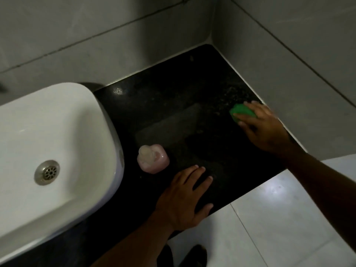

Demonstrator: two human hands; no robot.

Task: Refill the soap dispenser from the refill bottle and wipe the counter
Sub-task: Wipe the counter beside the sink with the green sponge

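Right hand [264,128] presses the green sponge [240,111] onto the dark counter [173,105] by the wall; left hand [185,199] lies spread flat, empty; the pink soap dispenser [153,158] beside the sink [57,132] risks toppling if a returning stroke sweeps wide.

Dim light. Grey tiled walls [289,54] meet in a corner behind the black surface [173,105]. A white basin [57,132] sits at its left edge. Pale floor tiles [289,218] gleam.
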